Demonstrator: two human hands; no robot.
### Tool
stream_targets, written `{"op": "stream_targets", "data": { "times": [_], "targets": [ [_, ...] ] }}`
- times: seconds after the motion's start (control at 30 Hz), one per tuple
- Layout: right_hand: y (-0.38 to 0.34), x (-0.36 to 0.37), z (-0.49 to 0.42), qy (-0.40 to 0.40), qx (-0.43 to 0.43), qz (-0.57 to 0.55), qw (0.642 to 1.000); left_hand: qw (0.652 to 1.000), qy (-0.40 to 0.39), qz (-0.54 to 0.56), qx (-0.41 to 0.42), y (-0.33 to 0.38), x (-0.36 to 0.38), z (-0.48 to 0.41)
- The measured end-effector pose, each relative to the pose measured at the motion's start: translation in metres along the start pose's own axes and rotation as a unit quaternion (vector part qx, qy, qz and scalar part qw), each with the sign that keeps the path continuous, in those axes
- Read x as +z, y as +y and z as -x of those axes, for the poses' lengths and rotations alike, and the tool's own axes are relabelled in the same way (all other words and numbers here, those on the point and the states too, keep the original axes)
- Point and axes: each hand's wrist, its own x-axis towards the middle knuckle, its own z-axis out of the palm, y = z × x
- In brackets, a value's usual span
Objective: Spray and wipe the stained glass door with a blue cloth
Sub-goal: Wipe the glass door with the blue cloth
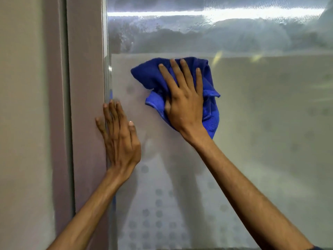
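The glass door (261, 114) fills the middle and right of the view, frosted below with a dotted pattern and clear above, where wet streaks and smears show. A crumpled blue cloth (147, 74) lies flat against the frosted glass near its upper edge. My right hand (183, 101) presses on the cloth with fingers spread, pointing up. My left hand (119, 138) rests flat and bare on the left edge of the glass where it meets the frame, holding nothing. No spray bottle is in view.
A mauve door frame (86, 87) runs vertically at the left, with a pale wall (21, 123) beyond it. A thin strip of blue tape (113, 204) runs along the glass edge below my left wrist.
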Motion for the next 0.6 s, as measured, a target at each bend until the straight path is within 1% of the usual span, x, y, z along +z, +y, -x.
{"op": "stream_targets", "data": {
  "times": [0.07,0.1,0.13,0.17,0.27,0.3,0.33,0.37,0.4,0.43,0.47,0.5,0.53,0.6],
  "targets": [
    [0.028,-0.02,0.029,-0.027,-0.039,0.012,0.999,1.0,-0.005,0.002,0.012,0.005,0.0,0.004],
    [0.047,-0.031,0.034,-0.035,-0.047,0.022,0.998,1.0,-0.007,-0.002,0.019,0.007,0.002,0.005],
    [0.069,-0.04,0.031,-0.032,-0.037,0.03,0.998,1.0,-0.009,-0.006,0.021,0.009,0.003,0.005],
    [0.091,-0.046,0.021,-0.022,-0.008,0.036,0.999,1.0,-0.013,-0.009,0.018,0.011,0.004,0.005],
    [0.147,-0.059,-0.031,-0.002,0.135,0.049,0.99,0.999,-0.028,-0.019,0.033,0.026,0.009,0.003],
    [0.152,-0.059,-0.044,0.003,0.17,0.055,0.984,0.998,-0.035,-0.02,0.047,0.034,0.011,0.004],
    [0.15,-0.055,-0.05,0.01,0.184,0.064,0.981,0.997,-0.042,-0.02,0.062,0.044,0.015,0.005],
    [0.14,-0.051,-0.049,0.013,0.166,0.07,0.983,0.996,-0.045,-0.02,0.074,0.055,0.02,0.006],
    [0.127,-0.046,-0.042,0.005,0.112,0.067,0.991,0.996,-0.042,-0.021,0.08,0.067,0.025,0.006],
    [0.114,-0.043,-0.029,-0.02,0.031,0.057,0.998,0.996,-0.034,-0.023,0.078,0.078,0.03,0.006],
    [0.107,-0.042,-0.015,-0.051,-0.048,0.05,0.996,0.997,-0.024,-0.025,0.068,0.087,0.035,0.005],
    [0.107,-0.046,-0.002,-0.077,-0.097,0.047,0.991,0.998,-0.016,-0.027,0.055,0.094,0.039,0.003],
    [0.115,-0.051,0.005,-0.082,-0.113,0.046,0.989,0.999,-0.011,-0.026,0.042,0.1,0.042,0.002],
    [0.142,-0.062,0.004,-0.06,-0.081,0.047,0.994,0.999,-0.01,-0.02,0.028,0.109,0.046,-0.002]
  ]
}}
